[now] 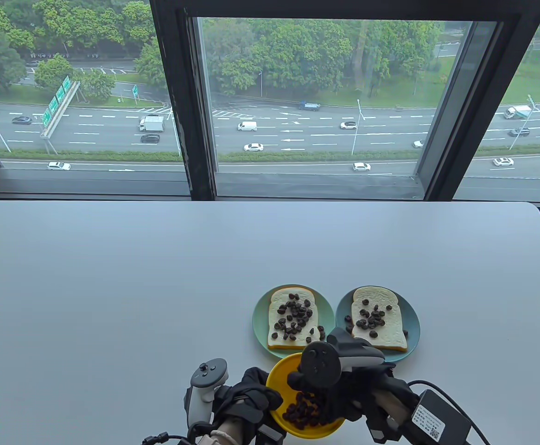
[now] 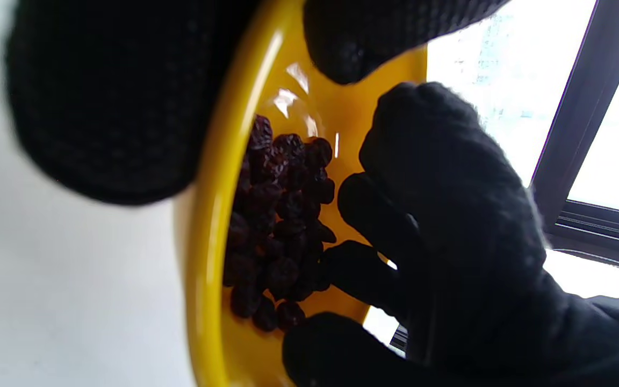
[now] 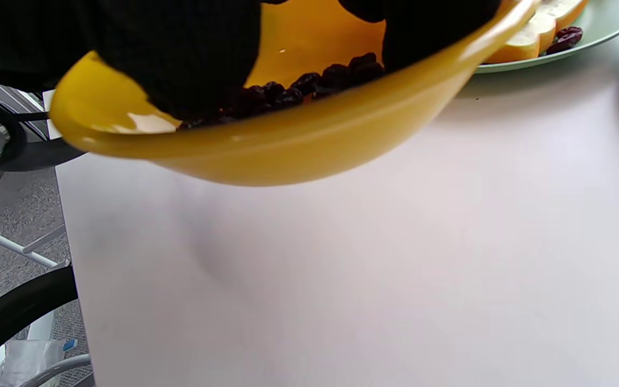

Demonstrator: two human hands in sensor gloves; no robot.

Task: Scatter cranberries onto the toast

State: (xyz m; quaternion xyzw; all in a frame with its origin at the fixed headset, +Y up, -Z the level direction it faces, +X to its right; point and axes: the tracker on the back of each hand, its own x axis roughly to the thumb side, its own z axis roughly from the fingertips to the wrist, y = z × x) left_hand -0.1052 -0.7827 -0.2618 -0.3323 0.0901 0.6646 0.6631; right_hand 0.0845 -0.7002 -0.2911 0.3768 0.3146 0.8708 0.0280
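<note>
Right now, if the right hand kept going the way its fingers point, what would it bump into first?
Probably the cranberries. The right hand's fingers reach down into the yellow bowl and sit right at the pile, maybe already touching. Under those comes the bowl's bottom.

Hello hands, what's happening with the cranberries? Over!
Left hand holds yellow bowl off the table. Right hand reaching into bowl's cranberries. Both toasts already topped. Nothing blocking.
</note>
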